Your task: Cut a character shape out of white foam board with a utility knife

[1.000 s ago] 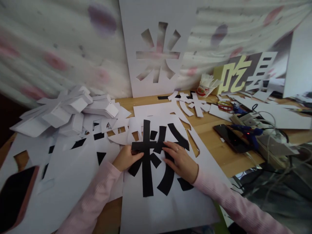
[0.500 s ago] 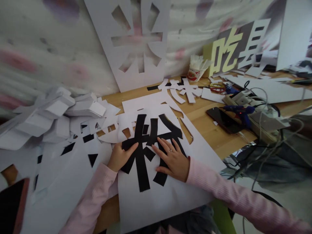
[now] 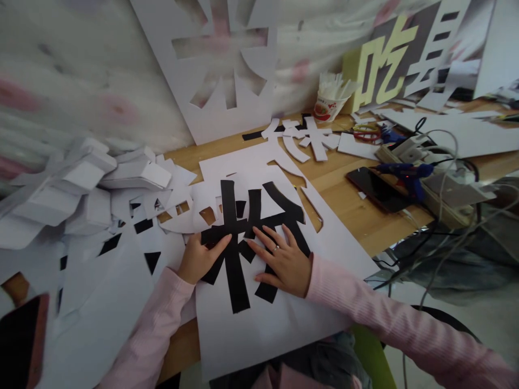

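Note:
A black cut-out character (image 3: 237, 275) lies on a white board (image 3: 259, 335) in front of me. My left hand (image 3: 201, 256) is at the left part of the character, its thumb on the black strip and its other fingers around or under the left edge, partly hidden. On the right part rests my right hand (image 3: 284, 259), palm down with fingers spread, a ring on one finger. Black pieces of the character show between the two hands. Curved slots are cut through the board behind the character.
White foam letters (image 3: 85, 178) are piled at the left. A phone (image 3: 377, 189), a blue glue gun (image 3: 409, 173) and a power strip with cables (image 3: 441, 210) lie at the right. Behind stand a paper cup (image 3: 329, 105) and a white stencil board (image 3: 182, 102).
The view has shifted slightly. Both hands stay on the black character, and the black left part sits a little more to the left, its upright strip standing straighter.

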Demonstrator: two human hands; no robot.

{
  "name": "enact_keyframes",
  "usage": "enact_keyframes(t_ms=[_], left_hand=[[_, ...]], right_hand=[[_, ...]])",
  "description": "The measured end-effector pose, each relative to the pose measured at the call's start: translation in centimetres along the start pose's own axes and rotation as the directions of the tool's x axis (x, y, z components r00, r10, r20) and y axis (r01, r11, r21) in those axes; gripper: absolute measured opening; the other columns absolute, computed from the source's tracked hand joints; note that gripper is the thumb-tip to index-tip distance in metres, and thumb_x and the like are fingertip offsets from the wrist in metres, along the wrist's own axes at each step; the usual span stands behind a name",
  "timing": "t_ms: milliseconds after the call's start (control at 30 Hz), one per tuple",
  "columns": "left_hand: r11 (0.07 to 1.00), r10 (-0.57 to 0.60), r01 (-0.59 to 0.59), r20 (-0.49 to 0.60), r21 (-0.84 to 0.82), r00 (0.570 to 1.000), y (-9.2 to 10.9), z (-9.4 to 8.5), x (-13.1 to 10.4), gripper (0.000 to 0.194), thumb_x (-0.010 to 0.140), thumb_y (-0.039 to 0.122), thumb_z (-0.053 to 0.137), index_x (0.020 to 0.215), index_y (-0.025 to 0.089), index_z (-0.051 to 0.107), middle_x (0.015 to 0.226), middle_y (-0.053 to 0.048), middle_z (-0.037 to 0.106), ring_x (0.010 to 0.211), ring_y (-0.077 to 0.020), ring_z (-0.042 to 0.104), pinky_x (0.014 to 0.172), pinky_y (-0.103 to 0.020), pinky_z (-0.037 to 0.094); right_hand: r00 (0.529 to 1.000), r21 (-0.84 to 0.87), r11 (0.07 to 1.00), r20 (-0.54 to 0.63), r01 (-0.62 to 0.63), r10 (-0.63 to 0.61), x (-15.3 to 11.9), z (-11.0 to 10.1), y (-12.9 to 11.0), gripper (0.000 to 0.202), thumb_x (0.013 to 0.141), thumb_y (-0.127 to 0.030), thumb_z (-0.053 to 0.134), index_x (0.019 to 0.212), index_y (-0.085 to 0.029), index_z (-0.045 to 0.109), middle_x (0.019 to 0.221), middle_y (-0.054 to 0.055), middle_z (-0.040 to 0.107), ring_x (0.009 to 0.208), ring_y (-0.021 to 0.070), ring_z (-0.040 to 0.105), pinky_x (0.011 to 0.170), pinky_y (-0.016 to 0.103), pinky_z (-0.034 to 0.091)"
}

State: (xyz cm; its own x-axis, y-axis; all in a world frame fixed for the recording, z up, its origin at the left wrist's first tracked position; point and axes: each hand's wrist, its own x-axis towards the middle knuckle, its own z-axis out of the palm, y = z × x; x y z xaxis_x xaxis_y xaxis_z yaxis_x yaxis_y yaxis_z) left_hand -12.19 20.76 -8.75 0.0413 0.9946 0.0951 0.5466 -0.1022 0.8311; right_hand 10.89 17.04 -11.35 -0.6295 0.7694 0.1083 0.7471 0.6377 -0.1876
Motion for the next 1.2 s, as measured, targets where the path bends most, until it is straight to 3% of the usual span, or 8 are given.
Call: enact_keyframes(t_ms=[233, 667, 800, 967, 1200], left_hand=[[0.995, -0.048, 0.048, 0.000, -0.083, 0.999, 0.2, 0.1, -0.1, 0.026, 0.072, 0.039, 0.073, 0.091, 0.021, 0.071, 0.097, -0.004, 0.076, 0.104, -0.0260, 0.067, 0.091, -0.037, 0.056], [0.998, 0.017, -0.014, -0.054, 0.055, 0.998, -0.5, 0.1, 0.1, 0.022, 0.076, 0.039, 0.069, 0.084, 0.019, 0.070, 0.090, -0.005, 0.076, 0.092, -0.0249, 0.070, 0.089, -0.037, 0.055], [0.999, 0.005, -0.002, -0.051, 0.054, 0.999, -0.8, 0.2, 0.1, 0.023, 0.075, 0.040, 0.070, 0.086, 0.019, 0.070, 0.090, -0.005, 0.076, 0.093, -0.0248, 0.070, 0.089, -0.037, 0.055], [0.997, 0.032, -0.029, -0.035, 0.070, 0.999, -0.6, 0.3, 0.1, 0.022, 0.077, 0.040, 0.068, 0.086, 0.020, 0.071, 0.087, -0.004, 0.076, 0.090, -0.0237, 0.071, 0.087, -0.035, 0.056], [0.993, 0.059, -0.055, -0.038, 0.103, 0.998, -0.9, 0.5, 0.1, 0.020, 0.080, 0.040, 0.064, 0.080, 0.021, 0.070, 0.083, -0.004, 0.075, 0.092, -0.0236, 0.070, 0.086, -0.034, 0.054]], right_hand=[[1.000, 0.007, 1.000, -0.019, -0.004, 0.004, 0.0, 0.1, 0.0, 0.074, 0.090, -0.067, 0.035, 0.148, -0.020, 0.033, 0.158, 0.012, 0.024, 0.141, 0.0336, 0.026, 0.110, 0.066, 0.015], [1.000, 0.016, 1.000, -0.027, -0.005, 0.005, -0.2, 0.4, 0.0, 0.073, 0.092, -0.066, 0.034, 0.149, -0.020, 0.030, 0.158, 0.013, 0.024, 0.142, 0.0330, 0.023, 0.110, 0.067, 0.014], [0.999, 0.028, 0.999, -0.026, -0.020, 0.021, 0.1, -0.4, -0.3, 0.073, 0.090, -0.065, 0.038, 0.147, -0.020, 0.036, 0.155, 0.018, 0.028, 0.140, 0.0345, 0.027, 0.108, 0.067, 0.017], [0.993, 0.023, 1.000, -0.112, -0.020, 0.023, 1.3, -1.4, -0.7, 0.070, 0.088, -0.069, 0.038, 0.141, -0.024, 0.045, 0.151, 0.021, 0.034, 0.136, 0.0369, 0.032, 0.107, 0.068, 0.015], [0.995, -0.021, 0.999, -0.090, -0.046, 0.044, 2.6, -0.2, -0.6, 0.072, 0.087, -0.070, 0.041, 0.141, -0.023, 0.045, 0.155, 0.021, 0.027, 0.139, 0.0377, 0.027, 0.107, 0.068, 0.015]])
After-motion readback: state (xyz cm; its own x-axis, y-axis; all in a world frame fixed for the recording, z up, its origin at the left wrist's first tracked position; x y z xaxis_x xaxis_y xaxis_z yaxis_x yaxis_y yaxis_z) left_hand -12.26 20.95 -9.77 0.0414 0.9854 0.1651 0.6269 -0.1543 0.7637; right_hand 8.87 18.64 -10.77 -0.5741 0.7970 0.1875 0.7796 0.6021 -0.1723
